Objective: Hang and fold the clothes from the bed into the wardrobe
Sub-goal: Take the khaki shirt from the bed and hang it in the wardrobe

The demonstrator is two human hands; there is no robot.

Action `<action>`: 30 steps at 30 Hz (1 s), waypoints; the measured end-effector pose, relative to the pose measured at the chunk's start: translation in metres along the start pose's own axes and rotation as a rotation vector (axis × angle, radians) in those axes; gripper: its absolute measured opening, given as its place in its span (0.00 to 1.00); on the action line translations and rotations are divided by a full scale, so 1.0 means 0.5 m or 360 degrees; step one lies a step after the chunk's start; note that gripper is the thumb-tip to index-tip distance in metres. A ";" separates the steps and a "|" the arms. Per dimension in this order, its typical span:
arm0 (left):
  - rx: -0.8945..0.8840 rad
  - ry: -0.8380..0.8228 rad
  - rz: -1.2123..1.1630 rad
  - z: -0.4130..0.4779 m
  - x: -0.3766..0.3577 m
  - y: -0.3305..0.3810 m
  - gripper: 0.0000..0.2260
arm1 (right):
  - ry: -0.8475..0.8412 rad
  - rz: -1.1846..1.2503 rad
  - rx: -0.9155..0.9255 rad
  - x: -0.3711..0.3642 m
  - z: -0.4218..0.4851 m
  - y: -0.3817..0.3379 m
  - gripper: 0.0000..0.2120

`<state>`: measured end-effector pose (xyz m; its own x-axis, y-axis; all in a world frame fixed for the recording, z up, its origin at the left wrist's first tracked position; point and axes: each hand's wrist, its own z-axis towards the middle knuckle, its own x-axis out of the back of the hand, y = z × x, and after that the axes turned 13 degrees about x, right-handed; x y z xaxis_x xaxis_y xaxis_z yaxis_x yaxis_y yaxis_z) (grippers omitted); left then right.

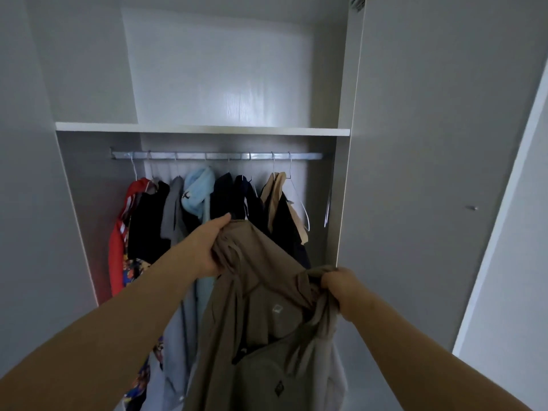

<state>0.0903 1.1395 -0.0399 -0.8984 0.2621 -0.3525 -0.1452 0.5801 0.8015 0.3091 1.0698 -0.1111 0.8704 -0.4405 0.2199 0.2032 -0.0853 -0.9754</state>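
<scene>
I hold a brown-beige garment [261, 292] up in front of the open wardrobe. My left hand [207, 244] grips its upper left shoulder, thumb stretched over the top. My right hand [341, 284] clutches bunched fabric at the garment's right shoulder. The garment hangs down between both arms, its collar opening and inner label facing me. Behind it, a metal rail [216, 156] carries several hung clothes: a red one [118, 232], black ones, a grey one, a light blue hoodie [197, 191] and a tan jacket [275, 188].
An empty wire hanger [299, 203] hangs at the rail's right end, with free rail beside it. A white shelf [201, 129] runs above the rail. The open wardrobe door [430, 173] stands on the right.
</scene>
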 end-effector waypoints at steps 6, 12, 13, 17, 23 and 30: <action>-0.0115 0.0038 -0.0053 0.104 -0.078 0.079 0.12 | -0.0082 -0.0059 0.0013 0.021 0.156 0.020 0.15; -0.0134 0.0142 -0.0215 0.207 -0.081 0.143 0.13 | -0.0143 0.0218 -0.0039 -0.011 0.272 0.001 0.14; -0.0144 0.0144 -0.0232 0.225 -0.080 0.156 0.13 | -0.0133 0.0233 -0.0041 -0.019 0.294 0.001 0.14; -0.0154 0.0073 -0.0262 0.297 -0.084 0.211 0.14 | -0.0046 0.0105 -0.0030 -0.050 0.384 -0.013 0.04; -0.0118 -0.0083 -0.0240 0.410 -0.075 0.303 0.16 | 0.0118 -0.0072 0.0099 -0.096 0.530 -0.040 0.09; -0.0047 -0.0126 -0.0230 0.532 -0.049 0.361 0.13 | 0.0394 -0.0245 0.0264 -0.135 0.645 -0.031 0.06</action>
<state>0.1963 1.4430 -0.0150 -0.8320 0.2380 -0.5011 -0.2838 0.5936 0.7531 0.3918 1.3888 -0.1057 0.6925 -0.6393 0.3342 0.4119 -0.0300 -0.9107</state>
